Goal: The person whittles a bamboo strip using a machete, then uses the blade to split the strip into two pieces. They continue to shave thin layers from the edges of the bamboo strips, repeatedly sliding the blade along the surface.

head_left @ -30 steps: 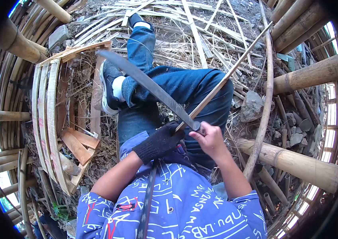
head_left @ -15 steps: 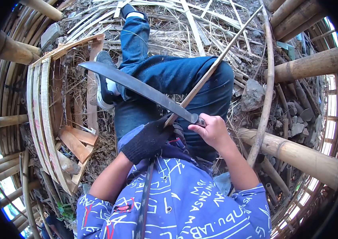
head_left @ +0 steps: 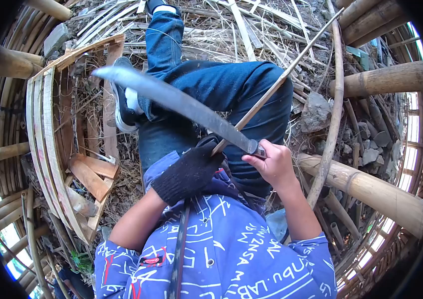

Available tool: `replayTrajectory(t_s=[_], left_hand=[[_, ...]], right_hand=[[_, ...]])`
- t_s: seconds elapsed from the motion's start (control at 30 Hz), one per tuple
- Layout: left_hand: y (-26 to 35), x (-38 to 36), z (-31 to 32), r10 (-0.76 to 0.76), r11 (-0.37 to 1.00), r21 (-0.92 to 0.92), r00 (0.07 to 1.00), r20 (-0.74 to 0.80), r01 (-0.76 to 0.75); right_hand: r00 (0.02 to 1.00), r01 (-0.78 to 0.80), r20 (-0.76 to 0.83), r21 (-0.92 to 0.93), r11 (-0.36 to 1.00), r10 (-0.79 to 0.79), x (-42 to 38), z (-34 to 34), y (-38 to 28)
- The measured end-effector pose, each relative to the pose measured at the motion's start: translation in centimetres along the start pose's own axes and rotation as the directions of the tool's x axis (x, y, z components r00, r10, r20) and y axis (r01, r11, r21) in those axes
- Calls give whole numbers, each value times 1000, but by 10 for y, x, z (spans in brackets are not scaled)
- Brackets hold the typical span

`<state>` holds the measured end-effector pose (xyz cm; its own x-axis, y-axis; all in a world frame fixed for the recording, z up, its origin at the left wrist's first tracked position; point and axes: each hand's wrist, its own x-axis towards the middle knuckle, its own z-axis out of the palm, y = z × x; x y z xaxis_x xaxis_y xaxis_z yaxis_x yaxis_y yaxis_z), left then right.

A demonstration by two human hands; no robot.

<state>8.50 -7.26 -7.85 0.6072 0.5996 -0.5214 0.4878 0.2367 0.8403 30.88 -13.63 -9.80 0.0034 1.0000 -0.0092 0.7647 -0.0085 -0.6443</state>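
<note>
My right hand (head_left: 274,166) is bare and grips the handle of a long machete (head_left: 171,102), whose blade points up and to the left over my knees. My left hand (head_left: 187,173), in a black knit glove, holds the near end of a thin bamboo strip (head_left: 281,79). The strip runs up to the right, across my blue-jeaned thigh. The blade crosses the strip just beyond my gloved fingers. I sit on the ground with my legs bent.
Thick bamboo poles (head_left: 371,187) lie to the right, with a curved thin pole (head_left: 335,109) and grey stones (head_left: 316,110) between them. To the left stand bent bamboo slats (head_left: 47,149) and short split pieces (head_left: 89,177). Bamboo strips and shavings litter the ground ahead.
The machete tip has swung left and slightly up, and the blade has slid along the strip. The view has tilted a little; both hands keep their hold.
</note>
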Motion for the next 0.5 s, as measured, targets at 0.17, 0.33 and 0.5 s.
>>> replayTrajectory(t_s=[0.17, 0.33, 0.5], left_hand=[[1, 7, 4, 75, 997, 2, 995, -66, -75], [12, 7, -5, 4, 990, 142, 999, -48, 3], [5, -1, -3, 40, 998, 54, 997, -61, -37]], right_hand=[[999, -21, 30, -33, 999, 22, -3, -5, -3], [998, -53, 31, -85, 995, 56, 0, -12, 13], [1000, -13, -4, -29, 999, 13, -3, -6, 1]])
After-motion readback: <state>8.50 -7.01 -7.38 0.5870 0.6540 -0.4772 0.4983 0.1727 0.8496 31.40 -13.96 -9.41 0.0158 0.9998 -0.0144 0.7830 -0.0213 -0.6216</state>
